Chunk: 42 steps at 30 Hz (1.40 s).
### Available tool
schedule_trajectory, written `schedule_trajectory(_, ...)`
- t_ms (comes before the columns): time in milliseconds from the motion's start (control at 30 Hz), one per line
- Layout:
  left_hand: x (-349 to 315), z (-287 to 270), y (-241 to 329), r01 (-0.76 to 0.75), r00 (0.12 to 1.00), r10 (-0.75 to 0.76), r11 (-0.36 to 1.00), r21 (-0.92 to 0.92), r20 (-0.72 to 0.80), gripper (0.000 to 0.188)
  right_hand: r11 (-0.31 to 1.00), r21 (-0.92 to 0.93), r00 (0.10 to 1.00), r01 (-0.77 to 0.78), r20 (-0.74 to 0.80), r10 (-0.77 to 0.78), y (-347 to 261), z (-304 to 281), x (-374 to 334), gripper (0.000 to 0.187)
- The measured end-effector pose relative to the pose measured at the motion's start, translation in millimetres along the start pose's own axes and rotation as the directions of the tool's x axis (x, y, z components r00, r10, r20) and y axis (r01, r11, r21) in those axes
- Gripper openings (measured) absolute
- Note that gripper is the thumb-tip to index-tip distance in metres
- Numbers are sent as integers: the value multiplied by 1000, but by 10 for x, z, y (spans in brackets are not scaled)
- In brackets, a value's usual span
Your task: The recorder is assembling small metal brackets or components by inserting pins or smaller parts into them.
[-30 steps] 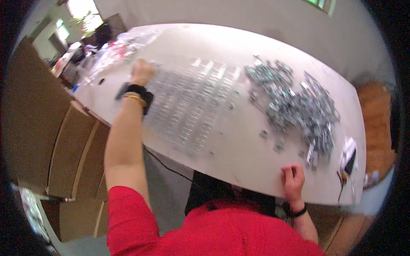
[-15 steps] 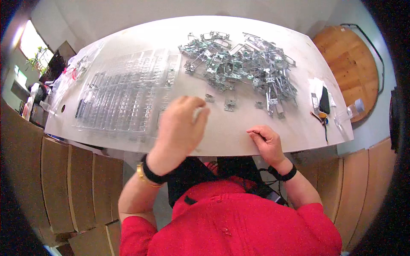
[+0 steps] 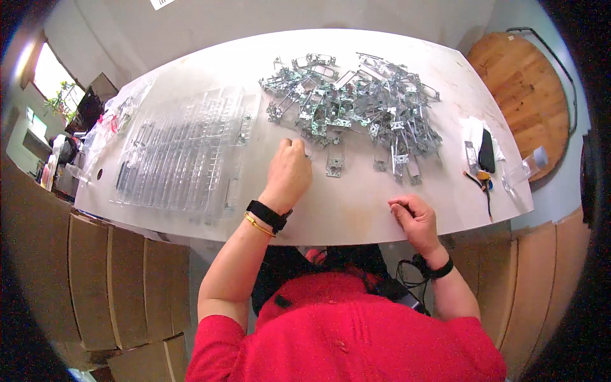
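My left hand [image 3: 289, 170] is over the table's middle, its fingers curled down and partly hidden behind the back of the hand. Beside its knuckles a sliver of a small metal piece [image 3: 308, 153] shows; whether the fingers grip it I cannot make out. Closer to the front edge on the right, my right hand [image 3: 417, 223] has thumb and forefinger pinched together; anything between them is too small to tell. Beyond both hands lies a tangled heap of metal brackets [image 3: 356, 105]. A single bracket [image 3: 334, 167] sits just in front of the heap.
Clear plastic trays [image 3: 178, 159] lie stacked at the left of the white table [image 3: 344, 223]. On the right are a black pouch-like thing [image 3: 486, 153] on white paper, a cable [image 3: 489, 197] and a clear bottle [image 3: 528, 167]. A round wooden board [image 3: 528, 95] leans by the wall.
My left hand has moved away from me and slightly right, to the small metal piece. My right hand keeps its pinch, with little movement. The whole view has shifted slightly.
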State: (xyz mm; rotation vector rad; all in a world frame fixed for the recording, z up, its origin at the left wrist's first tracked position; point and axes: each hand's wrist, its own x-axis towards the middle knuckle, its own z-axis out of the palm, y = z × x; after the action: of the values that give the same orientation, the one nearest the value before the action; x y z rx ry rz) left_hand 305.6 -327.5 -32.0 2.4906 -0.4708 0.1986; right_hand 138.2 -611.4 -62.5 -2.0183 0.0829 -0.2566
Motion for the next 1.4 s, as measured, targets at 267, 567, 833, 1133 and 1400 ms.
schedule_trajectory(267, 38, 92, -120, -30, 999, 30, 999, -13, 23, 12, 994, -36, 994, 106, 18, -105, -77, 5, 18, 10)
schedule_trajectory(567, 125, -26, 13, -28, 999, 27, 999, -20, -46, 13, 980, -87, 984, 176, -2, -177, -86, 23, 25, 9)
schedule_trajectory(833, 120, -175, 244, -107, 986, 113, 993, 49, -125, 14, 985, -101, 989, 139, -26, -143, -104, 40, 17, 9)
schedule_trajectory(1133, -129, -172, 151, -116, 992, 116, 993, 5, 55, 14, 991, -99, 994, 91, -45, -96, -7, 65, -2, 9)
schedule_trajectory(1400, -407, -333, 173, -79, 989, 68, 994, 77, 129, 13, 993, -89, 997, 73, -31, -76, -59, 54, 5, 10)
